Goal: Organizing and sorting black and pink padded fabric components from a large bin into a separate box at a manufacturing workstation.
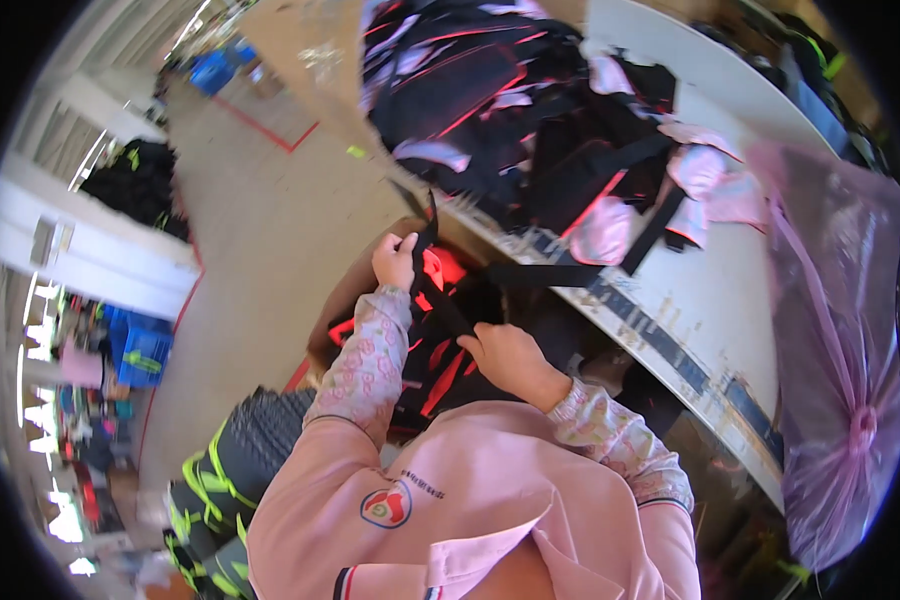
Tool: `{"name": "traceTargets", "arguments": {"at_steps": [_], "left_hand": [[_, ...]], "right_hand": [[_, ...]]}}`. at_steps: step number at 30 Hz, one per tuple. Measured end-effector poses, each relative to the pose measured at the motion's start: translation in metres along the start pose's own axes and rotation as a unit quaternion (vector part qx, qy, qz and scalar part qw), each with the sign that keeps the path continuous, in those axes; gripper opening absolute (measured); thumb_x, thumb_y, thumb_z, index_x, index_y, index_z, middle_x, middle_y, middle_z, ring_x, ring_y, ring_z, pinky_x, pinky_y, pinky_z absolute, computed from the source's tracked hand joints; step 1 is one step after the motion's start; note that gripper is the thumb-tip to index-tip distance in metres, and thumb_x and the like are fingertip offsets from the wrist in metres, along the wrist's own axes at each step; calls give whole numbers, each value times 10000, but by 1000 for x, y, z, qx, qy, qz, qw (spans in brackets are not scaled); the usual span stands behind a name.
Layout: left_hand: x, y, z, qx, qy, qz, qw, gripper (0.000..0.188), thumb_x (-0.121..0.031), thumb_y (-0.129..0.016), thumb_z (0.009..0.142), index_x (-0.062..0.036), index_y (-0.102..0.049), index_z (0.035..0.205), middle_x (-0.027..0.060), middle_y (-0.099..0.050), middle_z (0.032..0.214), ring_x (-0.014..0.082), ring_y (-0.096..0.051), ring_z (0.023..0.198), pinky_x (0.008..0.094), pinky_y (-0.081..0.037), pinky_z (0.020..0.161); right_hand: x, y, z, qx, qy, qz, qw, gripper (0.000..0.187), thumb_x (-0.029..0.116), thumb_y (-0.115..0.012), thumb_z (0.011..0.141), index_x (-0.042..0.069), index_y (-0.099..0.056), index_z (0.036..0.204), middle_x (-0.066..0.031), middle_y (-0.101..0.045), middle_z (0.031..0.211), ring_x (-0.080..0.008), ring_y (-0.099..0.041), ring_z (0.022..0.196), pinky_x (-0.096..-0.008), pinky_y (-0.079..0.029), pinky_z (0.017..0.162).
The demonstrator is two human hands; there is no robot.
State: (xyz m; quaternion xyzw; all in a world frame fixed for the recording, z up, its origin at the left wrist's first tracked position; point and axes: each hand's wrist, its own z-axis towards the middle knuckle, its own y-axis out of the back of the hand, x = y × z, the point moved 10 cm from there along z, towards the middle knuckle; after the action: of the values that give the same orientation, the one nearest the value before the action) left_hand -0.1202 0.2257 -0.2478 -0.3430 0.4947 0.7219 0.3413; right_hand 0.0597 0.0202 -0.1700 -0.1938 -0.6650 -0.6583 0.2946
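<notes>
My left hand (395, 262) is closed on a black strap (444, 308), whose loose ends stick up beyond my fingers. Lower and to the right, my right hand (515, 362) grips the same dark band, which slants between the two hands. Beneath them stands an open cardboard box (332, 300) with black and bright red fabric pieces (440, 385) in it. Another black strap (545, 275) reaches from the table edge toward the box. My forearms hide part of the box's contents.
A worn white table (735, 330) on the right bears a heap of black, red-edged fabric pieces (530, 110) and pale pink pieces (705, 180). A tied purple plastic bag (835, 350) hangs at its right end. Black bundles with lime-green straps (240, 455) stand at my left.
</notes>
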Motion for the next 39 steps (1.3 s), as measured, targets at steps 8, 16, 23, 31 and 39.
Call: {"name": "traceTargets", "arguments": {"at_steps": [8,16,23,31,39], "left_hand": [[199,194,4,-93,227,303,921,332,-317,-617,758,-27,-686,904,212,-658,869,337,-642,849,433,-494,758],[250,231,-56,-57,331,453,825,618,-389,-736,676,-113,-484,1169,187,-535,1141,341,-499,1095,438,-414,918],[48,63,-19,-5,-146,237,960,295,-111,-704,688,-89,-557,943,127,-570,971,344,-520,956,436,-417,817],[-108,-109,-70,298,-202,-86,929,93,-80,-627,797,-29,-587,864,110,-597,841,231,-606,763,321,-483,677],[-169,-207,-141,443,-291,9,848,413,-223,-654,787,-37,-523,1132,171,-594,1068,326,-548,1025,379,-415,901]], "right_hand": [[46,-27,-25,143,71,70,985,269,280,-566,853,31,-567,751,-164,-604,664,-353,-615,645,-439,-496,575],[-173,144,33,-193,-45,-179,964,467,115,-652,711,52,-520,1155,-174,-528,1122,-353,-520,1020,-416,-446,833],[-223,94,24,-111,-12,-383,917,394,121,-483,786,86,-512,1178,-54,-530,1144,-210,-515,1035,-517,-347,929],[-143,161,-7,-308,70,-184,931,185,47,-572,710,56,-609,892,-68,-614,946,-238,-549,977,-389,-397,917],[-175,89,12,-192,63,-380,903,311,164,-487,813,83,-540,1108,-101,-579,1054,-235,-508,1102,-490,-327,1004]]}}
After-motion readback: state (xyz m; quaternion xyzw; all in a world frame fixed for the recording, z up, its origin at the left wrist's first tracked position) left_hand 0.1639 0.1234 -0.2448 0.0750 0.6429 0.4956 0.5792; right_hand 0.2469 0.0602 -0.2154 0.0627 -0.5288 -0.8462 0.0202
